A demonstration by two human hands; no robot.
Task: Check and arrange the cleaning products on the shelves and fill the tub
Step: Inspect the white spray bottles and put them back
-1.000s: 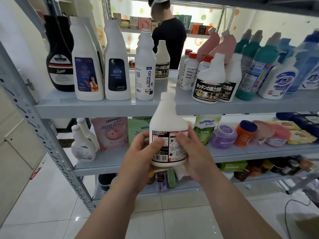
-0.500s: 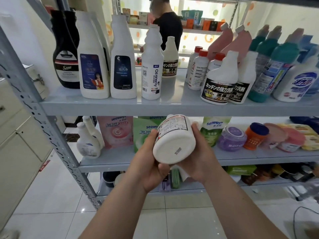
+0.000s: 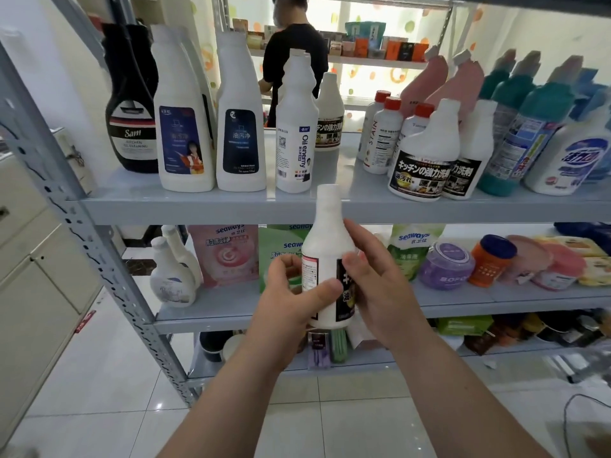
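Before the metal rack (image 3: 112, 262), near the front edge of its upper shelf (image 3: 198, 209), the white kitchen-cleaner bottle (image 3: 325, 256), tipped base-out a moment earlier, is now held upright. It is gripped low by the left hand (image 3: 291, 302), thumb across the front, and clasped by the curled fingers of the right hand (image 3: 383, 289). A slip could be caused by turning it between hands. Its label is largely covered; no tub is seen.
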